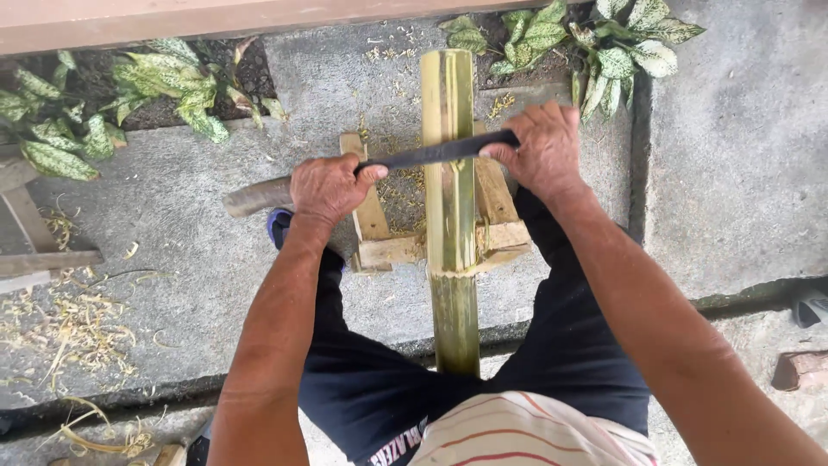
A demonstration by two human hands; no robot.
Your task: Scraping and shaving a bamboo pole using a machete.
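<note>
Bamboo pole (450, 173) — one, one dark blade (431, 155) across it, left hand (326, 188), right hand (542, 151) — both clenched on blade.

This is an outdoor yard work spot at a home, not a fitted workshop: the ground is rough concrete slabs (733, 155) with cracked joints, and beds of soil hold spotted green leafy plants (164, 86) right beside the work. A crude wooden frame (379, 233) of nailed scrap pieces sits straight on the concrete as a stand, and pale shavings (78, 328) lie scattered over the slab at the left, near weathered planks (34, 259) and a brick (798, 371) at the right edge
</note>
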